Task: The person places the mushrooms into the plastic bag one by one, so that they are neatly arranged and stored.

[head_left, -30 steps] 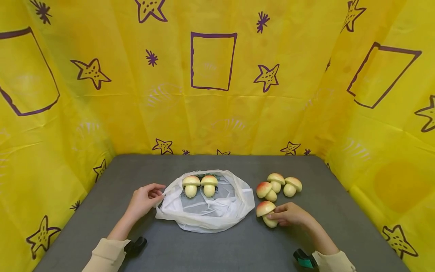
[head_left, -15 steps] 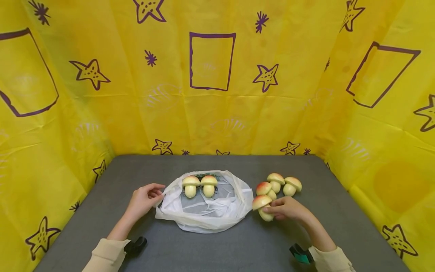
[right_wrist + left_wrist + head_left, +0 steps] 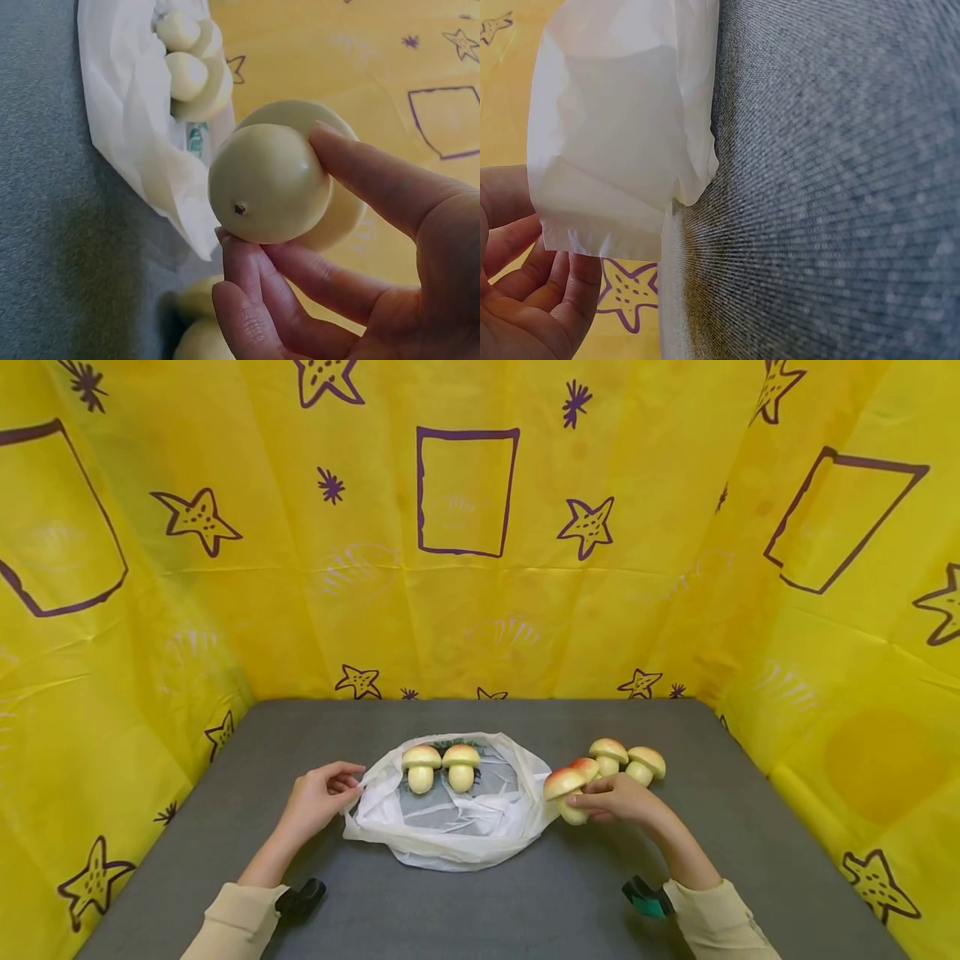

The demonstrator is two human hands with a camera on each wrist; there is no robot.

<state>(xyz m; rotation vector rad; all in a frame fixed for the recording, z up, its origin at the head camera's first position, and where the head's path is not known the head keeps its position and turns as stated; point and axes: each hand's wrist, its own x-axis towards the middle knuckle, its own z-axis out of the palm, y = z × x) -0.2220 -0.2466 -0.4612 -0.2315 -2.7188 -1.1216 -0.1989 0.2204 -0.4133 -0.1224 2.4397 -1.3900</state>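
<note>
The right hand (image 3: 618, 797) grips a pale yellow toy mushroom with a red-tinged, domed cap (image 3: 562, 782): its thumb lies along one side of the stem and its fingers bend against the other. The stem's rounded end, marked with a dark spot, faces the right wrist camera; the cap lies beyond the fingertips, towards the bag. This mushroom is at the right end of a white, thin plastic bag (image 3: 465, 845); whether it touches the rim cannot be told.

The left hand (image 3: 318, 795) pinches the bag's rim on the side towards the left edge of the grey table (image 3: 480, 910), fingers curled, tips partly hidden by the plastic. Two similar mushrooms (image 3: 422, 767) lie side by side within the bag's mouth. Three more (image 3: 609, 753) cluster nearer the table's right edge, behind the right hand.
</note>
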